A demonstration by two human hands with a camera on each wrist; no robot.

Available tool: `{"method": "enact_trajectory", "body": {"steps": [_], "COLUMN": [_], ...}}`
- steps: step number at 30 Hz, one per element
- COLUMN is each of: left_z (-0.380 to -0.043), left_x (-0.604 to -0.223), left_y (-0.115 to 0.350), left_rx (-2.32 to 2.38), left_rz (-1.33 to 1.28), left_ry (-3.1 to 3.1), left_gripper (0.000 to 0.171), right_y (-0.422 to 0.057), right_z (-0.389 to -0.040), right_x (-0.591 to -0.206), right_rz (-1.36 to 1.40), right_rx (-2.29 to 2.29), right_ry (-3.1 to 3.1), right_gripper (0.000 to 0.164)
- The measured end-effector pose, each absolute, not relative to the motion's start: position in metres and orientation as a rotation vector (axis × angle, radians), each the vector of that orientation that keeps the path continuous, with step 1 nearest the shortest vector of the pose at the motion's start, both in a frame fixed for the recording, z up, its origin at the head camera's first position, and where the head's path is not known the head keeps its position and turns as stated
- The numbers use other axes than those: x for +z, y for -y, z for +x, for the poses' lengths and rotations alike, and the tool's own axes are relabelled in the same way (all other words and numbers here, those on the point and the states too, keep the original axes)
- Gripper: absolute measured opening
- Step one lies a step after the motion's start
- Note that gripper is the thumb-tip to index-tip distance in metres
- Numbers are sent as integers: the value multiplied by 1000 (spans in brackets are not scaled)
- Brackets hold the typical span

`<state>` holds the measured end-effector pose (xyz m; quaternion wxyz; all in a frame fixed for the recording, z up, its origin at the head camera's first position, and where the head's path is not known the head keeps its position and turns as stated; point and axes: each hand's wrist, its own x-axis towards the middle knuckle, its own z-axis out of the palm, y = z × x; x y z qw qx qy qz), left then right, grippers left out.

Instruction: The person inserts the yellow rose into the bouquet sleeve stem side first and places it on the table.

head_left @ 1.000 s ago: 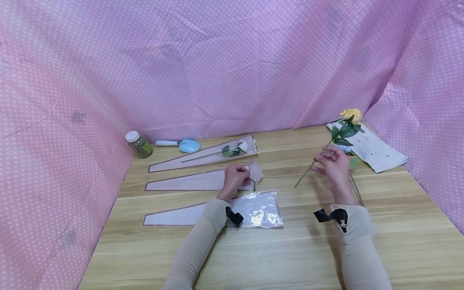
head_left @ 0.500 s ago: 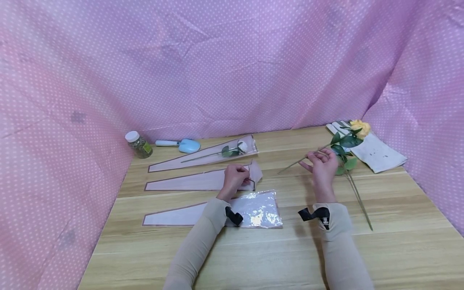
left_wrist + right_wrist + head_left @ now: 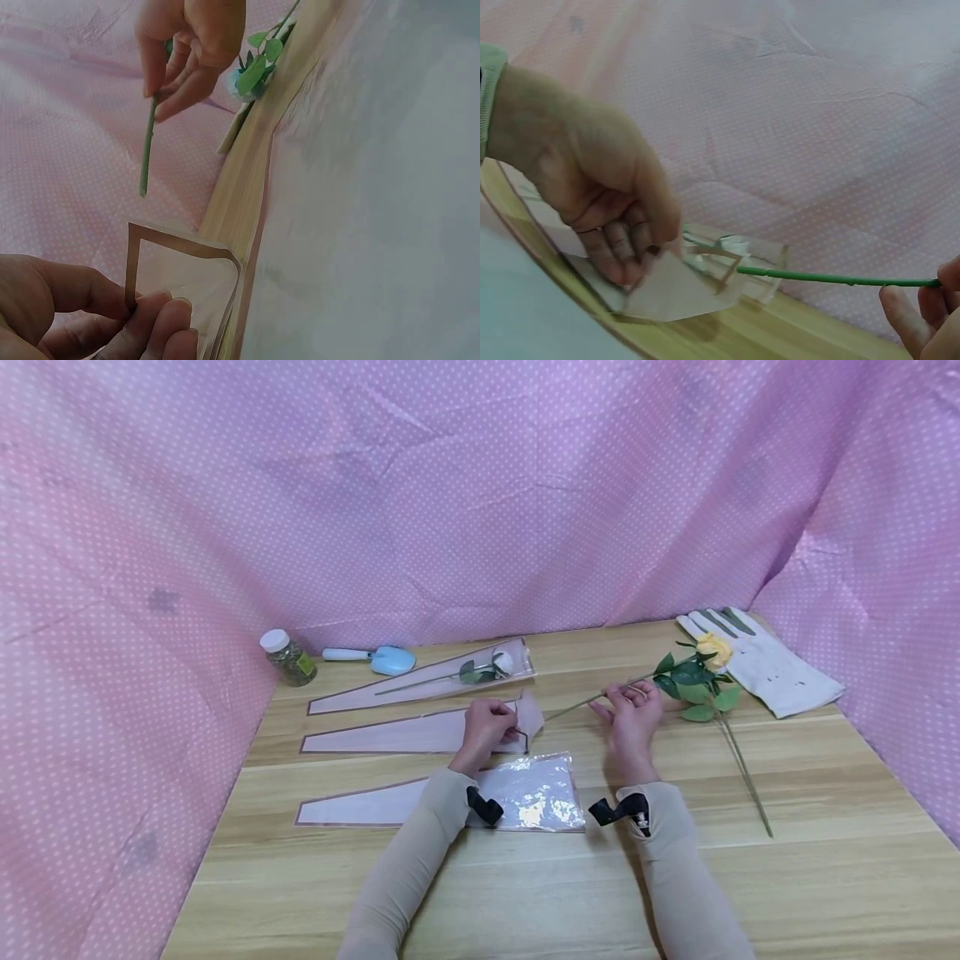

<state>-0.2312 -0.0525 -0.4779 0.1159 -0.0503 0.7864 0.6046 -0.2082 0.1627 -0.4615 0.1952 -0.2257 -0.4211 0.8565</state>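
Three clear, brown-edged sleeves lie on the desk, narrow ends to the left and wide ends to the right. The left hand pinches the wide end of the middle sleeve, raising a flap at its mouth. The right hand holds one yellow rose by the stem between thumb and fingers; its bloom points right and its stem tip is just beside that mouth. One white rose lies within the outline of the far sleeve; the near sleeve is partly under the left forearm. One pale blue flower lies on the right, its stem running towards the near side, beside a white glove; whether the glove is doubled I cannot tell. Far left stand one jar and, lying beside it, one blue trowel. Pink dotted cloth borders the far, left and right edges. Bare wood stretches along the near side and right of the blue flower's stem.
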Motion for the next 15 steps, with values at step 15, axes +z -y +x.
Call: {"method": "enact_trajectory", "body": {"steps": [15], "left_z": [-231], "left_x": [-478], "left_y": [52], "left_rx": [1791], "left_rz": [-144], "left_ry": [-2294], "left_gripper": [9], "right_y": [-132], "right_z": [-211], "right_x": [-480], "right_rz": [-650], "right_rx": [2406], "right_ry": [1228], "right_gripper": [30]}}
